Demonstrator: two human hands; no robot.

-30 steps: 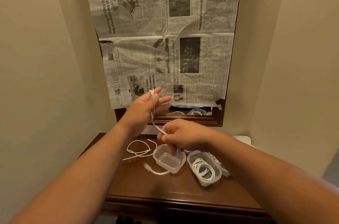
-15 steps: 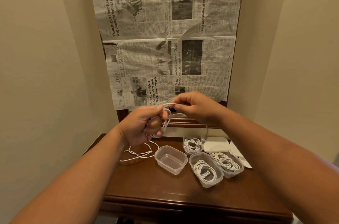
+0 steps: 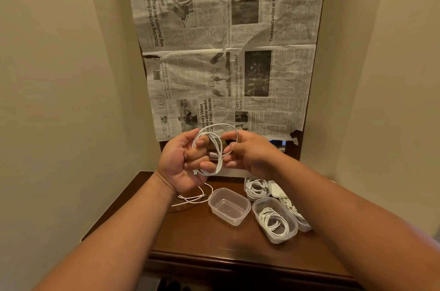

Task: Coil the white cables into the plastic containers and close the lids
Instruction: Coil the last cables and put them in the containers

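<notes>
Around the left grip [image 3: 181, 164], coiled white cable [image 3: 220, 159]

Cream left wall [image 3: 59, 76] and cream right wall [image 3: 392, 64], both plain, narrowing to an alcove at frame centre. The back of the alcove is covered by newspaper sheets [image 3: 238, 28], one upper and one lower, creased, with the lower right corner torn. A dark wood frame [image 3: 298, 147] shows along the paper's right edge and under it. Dark brown polished wooden table [image 3: 209, 238] at lower centre, fitted between the walls, with a moulded front edge. Warm yellowish light, soft sheen on the tabletop. Below the table edge, bottom centre, it is too dark to tell the floor.
</notes>
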